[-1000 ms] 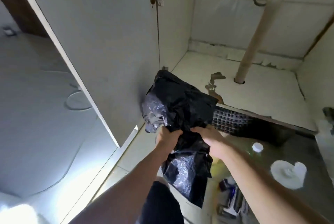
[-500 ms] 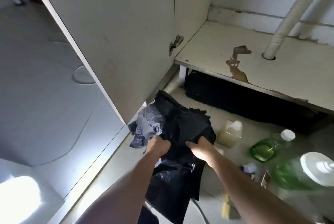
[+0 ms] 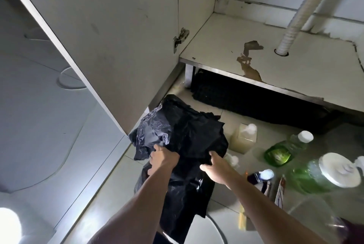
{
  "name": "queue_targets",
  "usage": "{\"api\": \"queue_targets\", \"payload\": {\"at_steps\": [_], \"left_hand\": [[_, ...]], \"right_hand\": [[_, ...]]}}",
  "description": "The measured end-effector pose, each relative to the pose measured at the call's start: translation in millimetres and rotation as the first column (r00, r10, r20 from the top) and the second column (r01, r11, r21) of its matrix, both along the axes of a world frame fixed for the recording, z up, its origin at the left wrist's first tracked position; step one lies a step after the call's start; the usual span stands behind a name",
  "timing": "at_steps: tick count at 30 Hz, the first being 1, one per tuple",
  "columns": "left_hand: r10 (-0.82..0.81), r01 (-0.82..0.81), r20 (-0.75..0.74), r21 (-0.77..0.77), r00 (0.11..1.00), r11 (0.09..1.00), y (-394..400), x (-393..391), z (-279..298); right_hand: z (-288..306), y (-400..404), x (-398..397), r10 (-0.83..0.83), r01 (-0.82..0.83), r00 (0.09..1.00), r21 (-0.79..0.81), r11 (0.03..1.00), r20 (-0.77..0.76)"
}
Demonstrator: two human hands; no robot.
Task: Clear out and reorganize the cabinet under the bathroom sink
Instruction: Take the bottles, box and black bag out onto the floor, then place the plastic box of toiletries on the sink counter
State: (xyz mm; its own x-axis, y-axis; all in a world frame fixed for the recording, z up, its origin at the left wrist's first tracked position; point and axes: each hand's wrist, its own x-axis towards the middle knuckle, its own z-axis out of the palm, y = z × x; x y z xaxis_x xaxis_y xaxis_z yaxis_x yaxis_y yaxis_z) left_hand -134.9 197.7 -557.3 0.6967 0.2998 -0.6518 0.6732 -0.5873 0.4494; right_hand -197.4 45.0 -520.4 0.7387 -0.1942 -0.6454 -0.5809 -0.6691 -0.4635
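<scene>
A bundle of black plastic bags (image 3: 183,131) hangs above the tiled floor in front of the open cabinet. My left hand (image 3: 162,158) grips its left side and my right hand (image 3: 215,166) grips its right side, fingers curled into the plastic. A loose flap of the bags droops down between my forearms. The cabinet floor (image 3: 295,66) is bare, with a brown stain (image 3: 248,60) on it and a white corrugated drain hose (image 3: 293,21) passing through it.
The open cabinet door (image 3: 102,33) stands close on the left. On the floor to the right are a square pale bottle (image 3: 244,137), two green bottles (image 3: 283,149) (image 3: 323,174) with white caps, and small tubes (image 3: 262,176). A dark mat (image 3: 256,104) lies under the cabinet.
The bag bundle has come down and back from the cabinet's edge toward the floor, both hands still gripping it. The view has tilted down, showing more floor bottles.
</scene>
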Motion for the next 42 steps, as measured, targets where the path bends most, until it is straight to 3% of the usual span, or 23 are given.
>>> {"api": "queue_targets", "payload": {"at_steps": [6, 11, 17, 22, 25, 30, 33, 35, 37, 39, 40, 42], "left_hand": [[-0.092, 0.063, 0.235, 0.126, 0.968, 0.99, -11.0, -5.7, 36.4], [-0.358, 0.245, 0.478, 0.284, 0.802, 0.927, -39.3, -10.7, 53.7], [-0.452, 0.355, 0.387, 0.297, 0.804, 0.886, -53.6, -1.8, 52.8], [-0.519, 0.448, 0.165, 0.335, 0.838, 0.829, -39.3, 3.1, 43.3], [-0.569, 0.458, 0.197, 0.414, 0.798, 0.786, -37.8, -0.4, 44.8], [-0.658, 0.44, 0.436, 0.504, 0.614, 0.744, -41.7, -13.0, 64.4], [-0.586, 0.479, 0.628, 0.357, 0.512, 0.802, -51.3, -22.7, 74.7], [-0.538, 0.551, 0.682, 0.232, 0.495, 0.802, -71.2, -33.8, 84.7], [-0.537, 0.628, 0.693, 0.156, 0.481, 0.763, -99.2, -46.7, 96.5], [-0.562, 0.694, 0.703, 0.135, 0.436, 0.707, -132.6, -58.1, 103.9], [-0.572, 0.715, 0.697, 0.123, 0.432, 0.689, -149.6, -64.6, 106.9], [-0.592, 0.748, 0.667, 0.079, 0.451, 0.659, -183.0, -78.1, 111.0]], "right_hand": [[38.9, -28.8, -4.4, -0.01, 0.01, 0.999, 0.012, 1.0, 0.052], [58.1, -49.5, -7.1, -0.052, 0.051, 0.992, 0.005, 0.999, 0.115], [28.9, -41.8, -19.7, -0.04, 0.04, 0.998, 0.004, 0.999, 0.052], [-13.8, -18.7, -29.8, -0.083, 0.094, 0.994, 0.175, 0.98, -0.073], [-23.9, -13.8, -30.4, 0.003, 0.029, 0.991, 0.244, 0.969, -0.13], [-20.0, -20.8, -27.8, 0.173, -0.147, 0.977, 0.192, 0.97, -0.126], [10.9, -51.4, -33.9, 0.346, -0.345, 0.935, 0.018, 0.938, -0.073], [44.8, -85.0, -40.0, 0.406, -0.406, 0.914, -0.056, 0.912, -0.017], [79.9, -126.6, -46.7, 0.337, -0.331, 0.937, -0.078, 0.94, 0.088], [112.5, -171.0, -56.1, 0.163, -0.139, 0.95, -0.107, 0.984, 0.267], [120.3, -194.7, -61.5, 0.061, -0.011, 0.92, -0.128, 0.992, 0.388], [131.2, -233.4, -77.6, -0.107, 0.269, 0.771, -0.168, 0.948, 0.628]]}}
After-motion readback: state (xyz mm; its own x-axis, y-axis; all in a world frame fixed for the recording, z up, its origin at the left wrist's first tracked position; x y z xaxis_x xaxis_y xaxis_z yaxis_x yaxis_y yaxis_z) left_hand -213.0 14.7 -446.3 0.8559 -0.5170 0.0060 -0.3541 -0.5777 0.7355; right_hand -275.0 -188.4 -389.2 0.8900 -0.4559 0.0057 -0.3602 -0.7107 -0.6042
